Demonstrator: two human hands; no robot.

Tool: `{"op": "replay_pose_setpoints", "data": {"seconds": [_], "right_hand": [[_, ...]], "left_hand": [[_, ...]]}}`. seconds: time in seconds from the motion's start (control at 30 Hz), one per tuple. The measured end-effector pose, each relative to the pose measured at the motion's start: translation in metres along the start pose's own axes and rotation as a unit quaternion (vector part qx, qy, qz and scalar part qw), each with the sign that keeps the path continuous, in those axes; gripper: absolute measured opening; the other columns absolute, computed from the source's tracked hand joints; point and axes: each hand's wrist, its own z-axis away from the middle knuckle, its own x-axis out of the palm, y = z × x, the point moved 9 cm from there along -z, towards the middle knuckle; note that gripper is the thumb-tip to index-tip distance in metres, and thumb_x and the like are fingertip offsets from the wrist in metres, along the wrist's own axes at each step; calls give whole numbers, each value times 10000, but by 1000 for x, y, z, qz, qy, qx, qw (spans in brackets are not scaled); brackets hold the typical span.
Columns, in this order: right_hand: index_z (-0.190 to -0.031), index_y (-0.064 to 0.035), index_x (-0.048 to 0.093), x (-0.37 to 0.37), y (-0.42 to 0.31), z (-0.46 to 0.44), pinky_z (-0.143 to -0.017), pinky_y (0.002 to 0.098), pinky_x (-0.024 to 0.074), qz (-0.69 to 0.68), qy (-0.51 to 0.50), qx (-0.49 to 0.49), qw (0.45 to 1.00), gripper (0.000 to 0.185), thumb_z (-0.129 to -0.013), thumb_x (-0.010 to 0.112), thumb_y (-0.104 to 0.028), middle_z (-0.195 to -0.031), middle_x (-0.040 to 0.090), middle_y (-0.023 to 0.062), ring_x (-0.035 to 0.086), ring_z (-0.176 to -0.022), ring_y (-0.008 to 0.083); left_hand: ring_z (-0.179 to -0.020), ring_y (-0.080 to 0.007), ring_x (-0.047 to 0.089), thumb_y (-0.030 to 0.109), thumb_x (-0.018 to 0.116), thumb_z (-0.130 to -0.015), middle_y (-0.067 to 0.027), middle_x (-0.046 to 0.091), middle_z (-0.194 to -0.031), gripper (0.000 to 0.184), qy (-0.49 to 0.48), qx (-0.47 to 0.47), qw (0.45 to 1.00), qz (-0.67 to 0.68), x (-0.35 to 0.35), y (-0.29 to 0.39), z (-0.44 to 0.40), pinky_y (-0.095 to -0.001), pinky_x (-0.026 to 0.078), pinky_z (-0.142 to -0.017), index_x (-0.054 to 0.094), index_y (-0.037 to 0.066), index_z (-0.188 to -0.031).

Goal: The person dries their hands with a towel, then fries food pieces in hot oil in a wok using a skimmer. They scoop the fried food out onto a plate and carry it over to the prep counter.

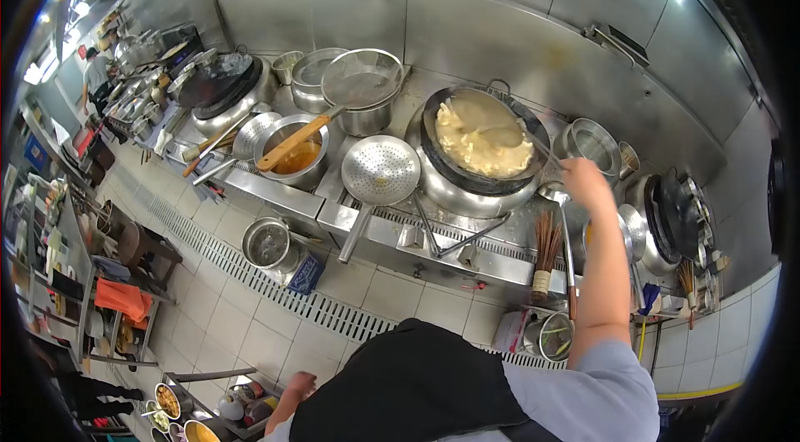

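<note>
In the head view we see our right hand (pixel 586 179) just beyond the right edge of the wok (pixel 432 127), its fingers wrapped around the handle of a ladle (pixel 546 150). The ladle's bowl sits inside the wok, among pale yellow food (pixel 479 150) in cloudy liquid. The wok rests on its burner, set into the steel surface (pixel 279 194).

Our left hand (pixel 302 385) hangs low, well apart from the wok on its near left, close to a cart (pixel 207 376); we cannot tell whether its fingers are open or closed.

Just left of the wok we find a skimmer (pixel 381 170), its handle jutting towards us. Farther left are a bowl (pixel 317 165) of orange liquid and, behind it, a sieve (pixel 362 79) on a pot (pixel 367 121), its wooden handle reaching over the bowl. Near right of the wok we have a brush (pixel 547 246) and, beside it, a second ladle (pixel 568 234).
</note>
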Motion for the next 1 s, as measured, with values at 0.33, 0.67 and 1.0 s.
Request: {"op": "replay_pose_setpoints", "data": {"seconds": [0.33,0.67,1.0], "right_hand": [[-981,-15,635,41,2,-34,-854,427,460,28,23,14,999,263,-787,460,-39,-991,611,238,580,-979,369],[-905,-2,655,82,60,-79,-837,436,470,61,32,84,994,214,-779,488,-46,-986,605,252,576,-973,388],[-950,28,638,71,58,-82,-833,435,478,77,17,91,993,243,-785,481,-55,-1014,602,257,580,-982,383]], "left_hand": [[-736,-288,627,167,646,-639,-112,641,-749,172,-48,237,950,-199,4,51,1,-400,503,-633,586,44,-742],[-874,-320,602,271,572,-768,-141,635,-870,244,-57,19,997,-58,44,-90,-42,-409,482,-744,619,53,-868],[-974,-351,572,336,532,-831,-177,624,-1021,327,-61,71,989,-112,52,-110,-72,-395,466,-827,637,86,-1013]]}}
